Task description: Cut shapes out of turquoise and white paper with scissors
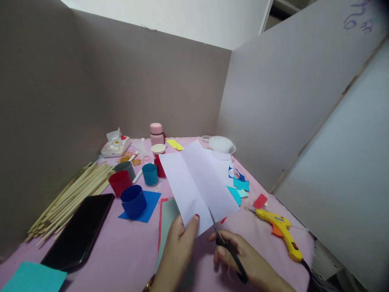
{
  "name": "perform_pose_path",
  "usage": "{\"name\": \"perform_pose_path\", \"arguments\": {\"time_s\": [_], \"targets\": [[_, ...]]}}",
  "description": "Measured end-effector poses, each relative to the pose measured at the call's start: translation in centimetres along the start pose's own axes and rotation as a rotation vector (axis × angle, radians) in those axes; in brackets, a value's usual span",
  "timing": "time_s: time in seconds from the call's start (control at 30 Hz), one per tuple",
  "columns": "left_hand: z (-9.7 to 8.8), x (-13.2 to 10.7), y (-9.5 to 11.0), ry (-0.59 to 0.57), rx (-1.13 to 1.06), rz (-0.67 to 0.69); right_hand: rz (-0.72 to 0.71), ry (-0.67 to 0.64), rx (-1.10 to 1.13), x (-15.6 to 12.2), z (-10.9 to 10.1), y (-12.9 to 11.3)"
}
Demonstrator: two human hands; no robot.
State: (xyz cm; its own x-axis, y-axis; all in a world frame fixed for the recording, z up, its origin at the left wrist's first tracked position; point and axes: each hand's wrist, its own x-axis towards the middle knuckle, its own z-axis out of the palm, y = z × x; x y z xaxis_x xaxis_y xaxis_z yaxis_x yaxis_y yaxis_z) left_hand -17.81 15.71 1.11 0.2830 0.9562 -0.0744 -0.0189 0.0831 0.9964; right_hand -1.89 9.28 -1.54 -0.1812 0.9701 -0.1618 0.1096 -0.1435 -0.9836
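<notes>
My left hand (pixel 178 247) pinches the near edge of a white sheet of paper (pixel 197 182), thumb on top, and holds it up above the pink table. The sheet has a fold line running along its length. My right hand (pixel 243 259) grips black-handled scissors (pixel 226 243); their blades point up at the sheet's lower right edge and touch it.
A yellow glue gun (pixel 281 229) lies at the right. Paper rings, blue (pixel 133 200), red (pixel 120 182) and teal (pixel 150 173), stand left of the sheet, with a black phone (pixel 80 231) and wooden sticks (pixel 73 194) beyond. A pink bottle (pixel 157 134), a white bowl (pixel 221 144) and paper scraps (pixel 241 186) sit further back. Grey partition walls enclose the table.
</notes>
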Motion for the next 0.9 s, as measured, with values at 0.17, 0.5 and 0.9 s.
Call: {"name": "perform_pose_path", "arguments": {"time_s": [0.17, 0.5, 0.9], "targets": [[-0.01, 0.05, -0.07, -0.011, -0.007, -0.004, -0.017, -0.019, 0.029, -0.14, -0.14, 0.14], [-0.03, 0.19, 0.02, -0.019, -0.012, -0.013, 0.007, 0.0, 0.026, -0.14, 0.01, -0.05], [-0.21, 0.47, -0.51, 0.013, -0.015, -0.02, 0.005, 0.013, 0.041, -0.37, -0.14, 0.11]]}}
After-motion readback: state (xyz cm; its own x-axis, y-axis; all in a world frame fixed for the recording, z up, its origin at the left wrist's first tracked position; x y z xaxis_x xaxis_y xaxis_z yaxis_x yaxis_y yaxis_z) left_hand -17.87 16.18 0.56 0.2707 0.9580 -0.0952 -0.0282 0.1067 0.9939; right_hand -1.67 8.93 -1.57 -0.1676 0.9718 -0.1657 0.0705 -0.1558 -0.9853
